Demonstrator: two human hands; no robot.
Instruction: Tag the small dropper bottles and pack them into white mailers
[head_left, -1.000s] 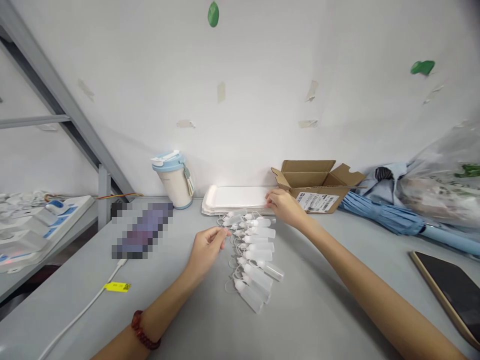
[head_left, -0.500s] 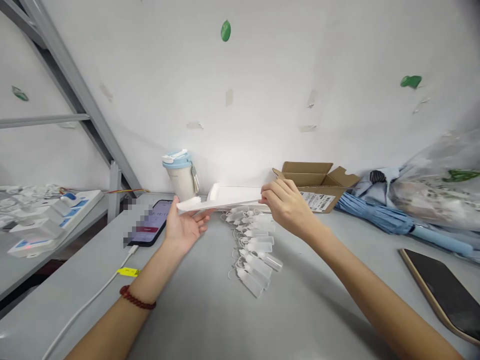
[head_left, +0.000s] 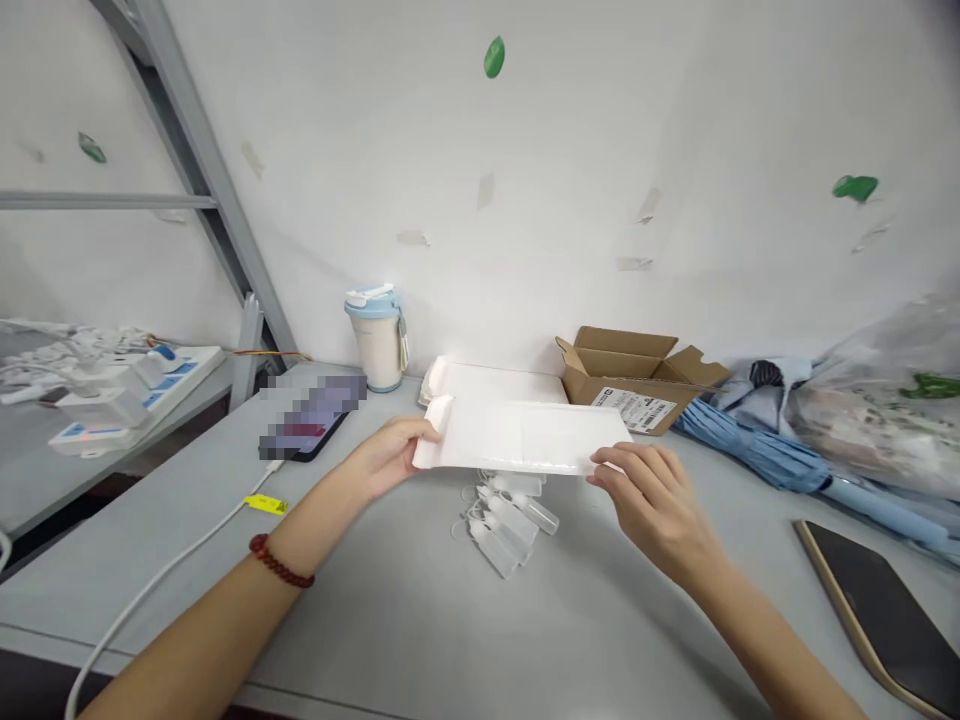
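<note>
Between my two hands a white padded envelope (head_left: 525, 440) is held up, its flap end at the left. My left hand (head_left: 388, 455) pinches that flap end, thumb on top. The fingers of my right hand (head_left: 649, 490) close on the lower right corner. Small translucent dropper bottles (head_left: 504, 535) with string loops lie on the table below; the envelope hides some of them. Behind it lies a stack of similar white envelopes (head_left: 502, 380), partly covered.
An open cardboard box (head_left: 626, 385) with a label stands at the back right, beside a folded blue umbrella (head_left: 757, 435). A phone (head_left: 877, 590) lies at right. At left are a lidded cup (head_left: 379, 345), a charging phone (head_left: 315, 420) and a power strip (head_left: 150, 400).
The envelope has turned from nearly edge-on to show its broad face, and come lower and nearer. My left hand went from open underneath to gripping its end; my right hand shifted right and down.
</note>
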